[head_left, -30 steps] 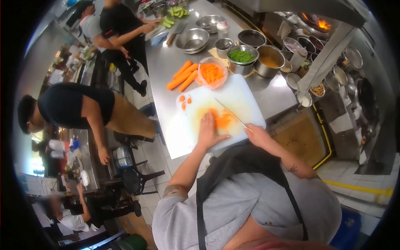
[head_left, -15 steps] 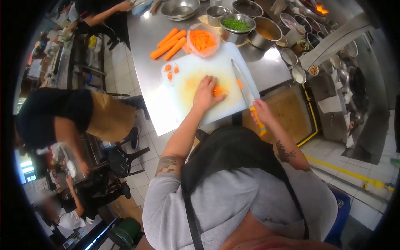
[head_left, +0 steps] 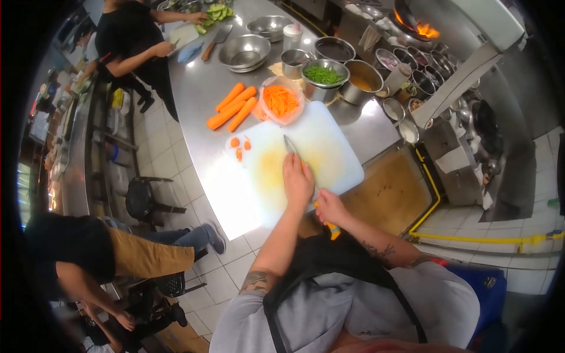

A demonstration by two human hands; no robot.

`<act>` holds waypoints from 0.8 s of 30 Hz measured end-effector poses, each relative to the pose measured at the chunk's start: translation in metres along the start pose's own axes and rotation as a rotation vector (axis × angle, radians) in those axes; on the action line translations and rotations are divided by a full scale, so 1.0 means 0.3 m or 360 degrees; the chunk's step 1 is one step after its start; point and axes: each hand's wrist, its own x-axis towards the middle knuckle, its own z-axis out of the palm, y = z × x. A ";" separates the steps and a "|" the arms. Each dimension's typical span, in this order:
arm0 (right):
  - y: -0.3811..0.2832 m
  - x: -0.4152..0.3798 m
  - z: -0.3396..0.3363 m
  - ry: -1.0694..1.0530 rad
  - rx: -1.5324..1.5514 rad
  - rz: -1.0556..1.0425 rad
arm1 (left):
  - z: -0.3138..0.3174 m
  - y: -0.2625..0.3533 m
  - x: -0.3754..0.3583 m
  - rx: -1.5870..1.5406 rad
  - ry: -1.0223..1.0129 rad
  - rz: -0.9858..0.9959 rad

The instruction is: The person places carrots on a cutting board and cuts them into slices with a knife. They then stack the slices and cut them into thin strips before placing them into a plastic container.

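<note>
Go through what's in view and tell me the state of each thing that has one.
Knife: gripped by the handle in the right hand
Left hand: over the knife's blade
Cutting board: flat, stained yellow
Carrot trimmings: loose on the board
Carrots: whole, lying on the steel table
Clear container: open, filled with carrot strips
Steel bowl: filled with chopped greens
Pot: uncovered, brownish contents
Cleaver: lying flat, unheld
Stove flame: burning

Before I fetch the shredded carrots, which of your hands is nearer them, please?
Left hand: over the cutting board, this side of the shredded carrots; right hand: farther back, holding the knife handle.
</note>
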 end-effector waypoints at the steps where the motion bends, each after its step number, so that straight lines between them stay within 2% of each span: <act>1: -0.003 0.003 0.023 -0.0011 0.0011 0.0004 | 0.000 -0.001 -0.004 -0.0049 0.0076 -0.0024; 6: -0.103 -0.044 0.116 0.0033 -0.0080 -0.0104 | -0.020 -0.038 0.027 -0.0491 0.0394 -0.0287; 9: -0.128 -0.055 0.147 0.0238 -0.0646 -0.0752 | -0.044 -0.056 0.067 -0.0939 0.0511 -0.0564; 11: -0.223 -0.108 0.152 0.0220 -0.0679 -0.0700 | -0.054 -0.067 0.093 -0.1285 0.0582 -0.0746; 14: -0.258 -0.116 0.146 0.0237 -0.0708 -0.0774 | -0.149 0.016 0.148 -0.2111 0.0650 -0.1251; 17: -0.238 -0.102 0.124 0.0445 -0.0699 -0.1028 | -0.107 -0.074 0.170 -0.2992 0.0421 -0.1624; 18: -0.233 -0.100 0.112 0.0539 -0.0689 -0.1132 | -0.079 -0.099 0.160 -0.3180 0.0374 -0.1616; 20: -0.293 -0.146 0.066 0.0506 -0.0590 -0.0926 | -0.034 -0.131 0.142 -0.3547 0.0263 -0.1574; 21: -0.316 -0.159 0.038 0.0489 -0.0538 -0.0831 | -0.031 -0.131 0.144 -0.3577 0.0272 -0.1628; 24: -0.302 -0.143 -0.048 0.0583 -0.0326 -0.0929 | -0.038 -0.104 0.206 -0.3642 0.0293 -0.1689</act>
